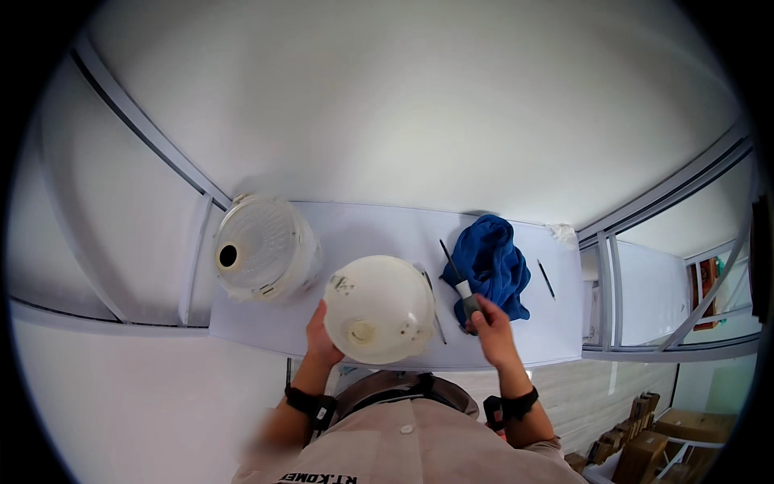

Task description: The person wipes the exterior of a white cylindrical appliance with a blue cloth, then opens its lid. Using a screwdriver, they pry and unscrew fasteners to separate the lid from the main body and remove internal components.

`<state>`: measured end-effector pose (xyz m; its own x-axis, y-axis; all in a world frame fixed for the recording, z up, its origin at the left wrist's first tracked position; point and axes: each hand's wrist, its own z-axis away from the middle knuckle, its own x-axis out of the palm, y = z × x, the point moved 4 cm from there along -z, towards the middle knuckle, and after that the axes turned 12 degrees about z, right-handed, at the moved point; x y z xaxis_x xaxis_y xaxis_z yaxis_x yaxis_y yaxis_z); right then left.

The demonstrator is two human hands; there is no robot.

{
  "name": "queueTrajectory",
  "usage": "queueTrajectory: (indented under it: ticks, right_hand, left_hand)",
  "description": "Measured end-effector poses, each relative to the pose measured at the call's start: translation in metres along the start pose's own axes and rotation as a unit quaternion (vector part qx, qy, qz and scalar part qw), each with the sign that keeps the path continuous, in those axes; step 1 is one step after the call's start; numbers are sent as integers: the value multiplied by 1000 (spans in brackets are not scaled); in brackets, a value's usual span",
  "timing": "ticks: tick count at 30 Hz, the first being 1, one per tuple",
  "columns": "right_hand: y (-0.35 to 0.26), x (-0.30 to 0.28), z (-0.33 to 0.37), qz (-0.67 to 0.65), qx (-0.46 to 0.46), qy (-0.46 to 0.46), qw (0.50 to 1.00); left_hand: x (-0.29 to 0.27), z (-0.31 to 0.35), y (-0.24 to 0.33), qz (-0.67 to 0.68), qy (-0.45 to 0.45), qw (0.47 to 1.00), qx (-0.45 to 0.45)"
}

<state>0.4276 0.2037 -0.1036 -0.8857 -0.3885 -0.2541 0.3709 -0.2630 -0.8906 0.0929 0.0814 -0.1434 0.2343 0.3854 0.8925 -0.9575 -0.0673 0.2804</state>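
Observation:
A round, cream-white plastic cover (387, 302), dome-like with a small round boss and some dark smudges, is tilted over the front of the table. My left hand (321, 337) is closed on its left edge. My right hand (492, 329) grips the grey handle of a screwdriver (465, 292). The dark shaft points up and away, to the right of the cover and apart from it. Behind the screwdriver lies a crumpled blue cloth (493, 254). A thin dark rod-like tool (440, 327) rests beside the cover's right edge, partly hidden by it.
At the left end of the white table (363, 226) stands a large translucent white plastic tub (270, 242) with a dark round hole. A dark pen-like stick (546, 278) and crumpled white material (562, 234) lie right. Cardboard boxes (641, 456) stand on the floor, lower right.

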Motion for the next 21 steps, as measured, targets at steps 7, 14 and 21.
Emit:
queueTrajectory:
  ticks: [7, 14, 21]
  right_hand:
    - [57, 64, -30, -168, 60, -139, 974]
    - [54, 93, -84, -51, -154, -36, 986]
    - [70, 54, -123, 78, -150, 75, 983]
  left_hand:
    - [-1, 26, 27, -6, 31, 999, 35]
    - [-16, 39, 30, 13, 37, 999, 17]
    - [-16, 41, 39, -9, 29, 1000, 9]
